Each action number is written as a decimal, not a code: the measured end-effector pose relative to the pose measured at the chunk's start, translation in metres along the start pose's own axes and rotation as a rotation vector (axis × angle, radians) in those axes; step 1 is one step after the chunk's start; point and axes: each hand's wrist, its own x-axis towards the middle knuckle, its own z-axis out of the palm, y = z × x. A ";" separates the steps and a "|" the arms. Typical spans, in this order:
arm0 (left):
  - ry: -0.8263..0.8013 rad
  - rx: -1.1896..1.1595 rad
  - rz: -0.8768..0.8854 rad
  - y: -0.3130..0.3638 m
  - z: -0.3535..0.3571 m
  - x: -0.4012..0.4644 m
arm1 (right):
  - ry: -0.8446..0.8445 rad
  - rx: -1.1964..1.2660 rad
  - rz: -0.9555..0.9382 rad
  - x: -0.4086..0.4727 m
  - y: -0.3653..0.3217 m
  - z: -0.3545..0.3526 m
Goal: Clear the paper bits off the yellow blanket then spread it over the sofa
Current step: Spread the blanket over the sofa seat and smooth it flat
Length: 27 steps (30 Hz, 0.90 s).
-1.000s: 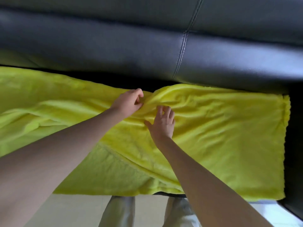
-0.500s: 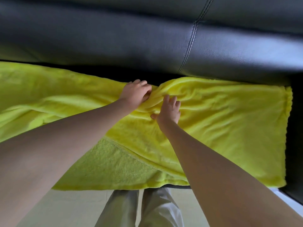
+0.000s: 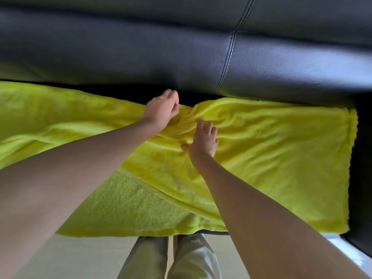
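Observation:
The yellow blanket (image 3: 271,158) lies wrinkled across the seat of the black leather sofa (image 3: 181,57). Its front edge hangs over the seat. My left hand (image 3: 162,110) is at the blanket's back edge near the middle, fingers curled around a bunched fold of it. My right hand (image 3: 204,140) lies just to the right and nearer, fingers spread and pressing flat on the fabric. A lower layer of the blanket shows a rougher green-yellow face at the front left. I see no paper bits on the blanket.
The sofa backrest with a stitched seam (image 3: 227,57) rises behind the blanket. The sofa's dark arm (image 3: 360,178) borders the blanket on the right. My legs in light trousers (image 3: 171,258) stand on a pale floor in front of the seat.
My left hand has shifted slightly toward the sofa back with the fold it grips. My right hand has stayed pressed on the blanket beside it. The camera has moved a little.

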 end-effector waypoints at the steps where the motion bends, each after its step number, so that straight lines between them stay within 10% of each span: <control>1: 0.015 0.026 -0.048 -0.001 -0.003 0.003 | 0.003 -0.004 -0.002 0.001 0.000 -0.001; 6: 0.177 0.130 -0.227 0.002 0.006 -0.001 | 0.049 -0.060 0.018 -0.007 -0.002 0.005; 15: 0.304 -0.572 -0.691 0.020 0.033 0.008 | 0.044 -0.051 0.081 -0.007 -0.008 0.013; 27: -0.146 -0.388 -0.107 0.024 0.033 -0.006 | -0.047 -0.065 0.045 -0.001 -0.002 0.003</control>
